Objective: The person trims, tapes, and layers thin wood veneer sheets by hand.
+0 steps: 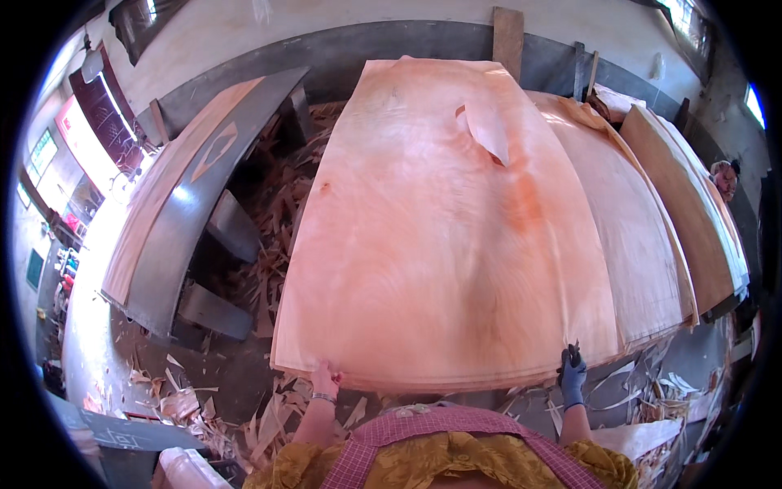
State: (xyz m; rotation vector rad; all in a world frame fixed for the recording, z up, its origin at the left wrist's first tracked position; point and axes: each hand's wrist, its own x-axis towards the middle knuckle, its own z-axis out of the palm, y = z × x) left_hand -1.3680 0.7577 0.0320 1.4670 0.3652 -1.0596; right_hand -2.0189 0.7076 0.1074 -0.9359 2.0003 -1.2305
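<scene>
A large, pale pinkish-tan wood veneer sheet (423, 236) lies on top of a stack in front of me. My left hand (326, 380), bare with a bracelet at the wrist, is closed at the sheet's near left edge and seems to pinch it. At the near right edge is my right hand (573, 381), in a grey-blue glove. Its fingers are closed around something small and dark (573, 354), too unclear to name, which touches the sheet. A loose veneer scrap (486, 133) rests on the far part of the sheet.
More veneer stacks stand to the right, one pale (623, 220) and one browner (680, 204). A long grey-topped bench (175, 220) bearing wood strips is on the left. Veneer scraps (277, 212) litter the floor. Another person (723, 179) is at the far right.
</scene>
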